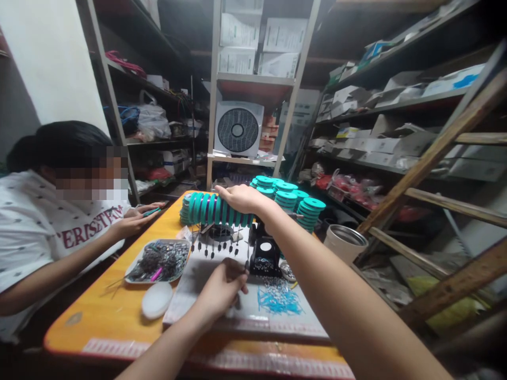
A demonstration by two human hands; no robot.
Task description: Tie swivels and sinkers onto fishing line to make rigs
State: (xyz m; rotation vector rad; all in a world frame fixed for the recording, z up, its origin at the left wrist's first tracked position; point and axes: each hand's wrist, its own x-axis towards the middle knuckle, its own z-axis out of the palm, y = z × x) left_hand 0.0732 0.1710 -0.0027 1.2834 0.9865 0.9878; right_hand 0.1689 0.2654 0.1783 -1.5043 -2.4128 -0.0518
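Above the orange counter (106, 301), see a row of teal spools (206, 208): likely stiff and light, best steadied by the rims. Note the right hand (240, 196) laid over them, fingers outstretched, grip impossible to tell. Below, find the left hand (222, 287), fingers curled nearly closed near small dark hanging pieces (212, 255), possibly holding one; probably slippery, best pinched mid-body.

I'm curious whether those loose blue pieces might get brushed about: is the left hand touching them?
Apart. The head view shows a bare strip of the white surface between the left hand and the blue pieces.
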